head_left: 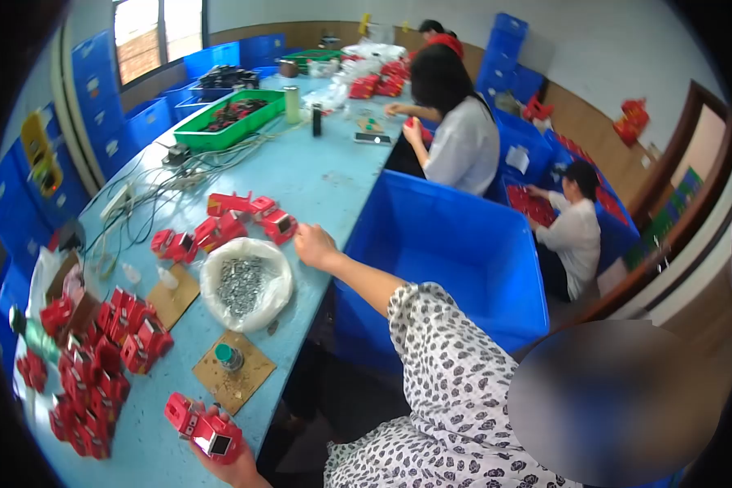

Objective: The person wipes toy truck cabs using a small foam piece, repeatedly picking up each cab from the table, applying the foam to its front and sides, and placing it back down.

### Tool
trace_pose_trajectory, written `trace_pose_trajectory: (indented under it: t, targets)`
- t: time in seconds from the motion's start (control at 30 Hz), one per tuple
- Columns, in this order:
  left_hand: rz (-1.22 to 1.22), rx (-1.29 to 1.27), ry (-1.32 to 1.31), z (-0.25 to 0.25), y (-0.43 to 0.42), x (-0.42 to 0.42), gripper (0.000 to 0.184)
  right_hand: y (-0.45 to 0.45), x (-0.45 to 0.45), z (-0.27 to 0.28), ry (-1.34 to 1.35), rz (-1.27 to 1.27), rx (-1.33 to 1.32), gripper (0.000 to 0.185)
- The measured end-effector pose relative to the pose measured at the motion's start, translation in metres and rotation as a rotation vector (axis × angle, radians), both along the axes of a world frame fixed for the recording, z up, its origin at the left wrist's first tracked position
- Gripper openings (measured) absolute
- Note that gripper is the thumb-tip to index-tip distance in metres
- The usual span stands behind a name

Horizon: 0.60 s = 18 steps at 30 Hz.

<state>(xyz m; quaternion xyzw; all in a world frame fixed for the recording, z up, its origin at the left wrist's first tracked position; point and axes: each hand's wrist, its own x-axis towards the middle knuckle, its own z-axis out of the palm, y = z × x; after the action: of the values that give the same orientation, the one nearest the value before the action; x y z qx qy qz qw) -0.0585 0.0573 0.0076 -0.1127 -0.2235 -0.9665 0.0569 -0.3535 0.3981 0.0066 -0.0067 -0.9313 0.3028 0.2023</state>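
My left hand (234,469) is wrapped round a red plastic housing (207,431) with a small dark square window, holding it over the table's near edge. My right hand (315,246) has its fingers curled beside the end of a group of similar red housings (275,223); whether it grips anything is hidden. Between my hands stands a white plastic-lined tub (275,302) of small metal pieces (241,286). Closer to my left hand, a small jar with a green cap (228,356) rests on a brown board (248,382).
Many red housings (106,366) are heaped at the left. Small white bottles (167,278) stand by another board (179,305). Cables (195,163) run near a green tray (189,140). A large blue bin (455,236) borders the table. Co-workers (468,142) sit beyond.
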Motion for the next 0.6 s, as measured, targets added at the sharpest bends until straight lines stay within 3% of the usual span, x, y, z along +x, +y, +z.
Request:
trace_pose_trajectory:
  t: [0.07, 0.1, 0.17, 0.2, 0.23, 0.3, 0.37, 0.4, 0.43, 0.47, 0.5, 0.53, 0.6]
  targets:
    - [0.222, -0.056, -0.272, 0.053, 0.027, 0.012, 0.046, -0.013, -0.001, 0.022, 0.131, 0.171, -0.28, 0.024]
    - [0.189, -0.076, -0.276, 0.056, 0.028, 0.009, 0.046, -0.022, -0.01, 0.023, 0.117, 0.262, -0.35, 0.024]
    - [0.157, -0.032, -0.175, 0.053, 0.03, 0.004, 0.039, -0.054, 0.003, 0.046, 0.309, 0.35, -0.349, 0.02]
    - [0.238, -0.265, -0.213, 0.052, 0.028, 0.003, 0.042, -0.069, 0.006, 0.046, 0.376, 0.389, -0.312, 0.019]
    - [0.23, -0.272, -0.216, 0.051, 0.028, 0.0, 0.042, -0.082, 0.013, 0.047, 0.299, 0.424, -0.275, 0.017]
    - [-0.25, 0.31, 0.08, 0.046, 0.023, -0.006, 0.043, -0.091, 0.018, 0.046, 0.225, 0.475, -0.245, 0.015]
    - [0.292, -0.126, -0.286, -0.025, -0.015, 0.001, 0.047, -0.108, 0.019, 0.026, 0.196, 0.63, -0.137, 0.013]
    - [0.335, -0.055, -0.361, -0.002, 0.006, 0.0, 0.05, -0.11, -0.028, -0.039, 0.229, 0.82, -0.033, 0.013]
    - [0.16, 0.098, -0.26, -0.01, -0.001, 0.001, 0.049, -0.101, 0.004, -0.013, 0.344, 0.762, 0.069, 0.015]
    - [0.033, 0.188, -0.142, -0.019, -0.007, 0.003, 0.051, -0.096, 0.022, 0.007, 0.258, 0.725, 0.036, 0.018]
    - [0.154, 0.146, -0.216, -0.007, 0.001, 0.002, 0.053, -0.097, 0.033, 0.017, 0.12, 0.684, -0.165, 0.022]
    - [-0.031, 0.185, -0.136, -0.011, -0.006, 0.002, 0.056, -0.094, 0.03, 0.015, 0.076, 0.7, -0.146, 0.024]
    - [0.075, 0.166, -0.216, -0.005, -0.002, 0.001, 0.06, -0.094, 0.034, 0.02, -0.074, 0.647, -0.191, 0.023]
